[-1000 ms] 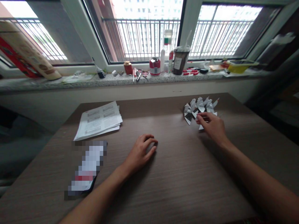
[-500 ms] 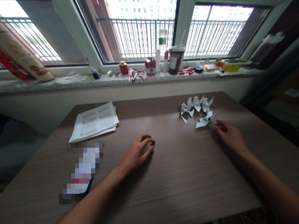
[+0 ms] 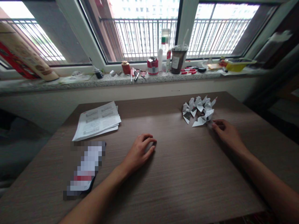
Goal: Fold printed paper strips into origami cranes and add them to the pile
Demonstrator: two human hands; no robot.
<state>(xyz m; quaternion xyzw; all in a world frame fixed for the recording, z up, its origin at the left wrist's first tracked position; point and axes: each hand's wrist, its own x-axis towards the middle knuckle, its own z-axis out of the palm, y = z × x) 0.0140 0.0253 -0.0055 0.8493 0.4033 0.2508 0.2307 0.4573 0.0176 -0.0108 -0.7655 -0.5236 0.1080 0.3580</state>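
Note:
My right hand (image 3: pixel 227 135) is at the near right side of a cluster of folded paper cranes. Its thumb and fingers pinch the end of the nearest paper crane (image 3: pixel 202 119), which is white with dark patches. Several other paper cranes (image 3: pixel 198 103) curve in an arc just behind it, close together on the table. My left hand (image 3: pixel 141 149) rests on the wooden tabletop near the middle, holding nothing, thumb and fingers apart and loosely bent.
A stack of printed paper sheets (image 3: pixel 98 119) lies at the table's back left. Nearer me is a phone-like flat object (image 3: pixel 87 168), blurred out. On the windowsill (image 3: pixel 105 81) stand a red can (image 3: pixel 153 66), a dark drink cup (image 3: pixel 178 60), bottles, small tools and a yellow tub (image 3: pixel 237 64).
My right hand has closed its fingers on the nearest paper crane, which has turned and shifted slightly left, towards the others. My left hand stays in place. The view has shifted a little.

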